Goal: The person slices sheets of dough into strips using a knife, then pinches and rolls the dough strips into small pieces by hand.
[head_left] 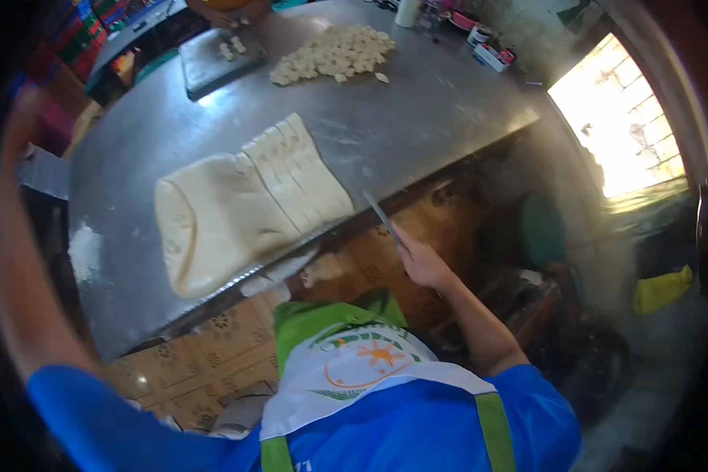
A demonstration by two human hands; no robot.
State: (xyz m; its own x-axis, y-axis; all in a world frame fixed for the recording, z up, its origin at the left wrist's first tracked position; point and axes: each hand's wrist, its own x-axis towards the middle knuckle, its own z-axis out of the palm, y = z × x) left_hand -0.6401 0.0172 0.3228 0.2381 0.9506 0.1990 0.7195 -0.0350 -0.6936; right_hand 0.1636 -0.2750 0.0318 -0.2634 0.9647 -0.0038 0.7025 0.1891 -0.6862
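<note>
My right hand (423,262) is closed around the handle of a knife (381,214), held at the table's near edge, to the right of the dough. A thick slab of pale dough (216,212) lies on the metal table (417,118). Its right part is cut into strips (300,173) that still lie side by side, with short cuts across them. My left hand (27,106) is raised at the far left, away from the dough, and is blurred and dark, so its fingers do not show clearly.
A pile of small dough pieces (338,53) lies farther back. Beside it is a flat metal tray or scale (222,61) with a few pieces, near another person's hand (226,20). White flour (85,252) covers a patch at left. A bottle (407,12) stands at the back.
</note>
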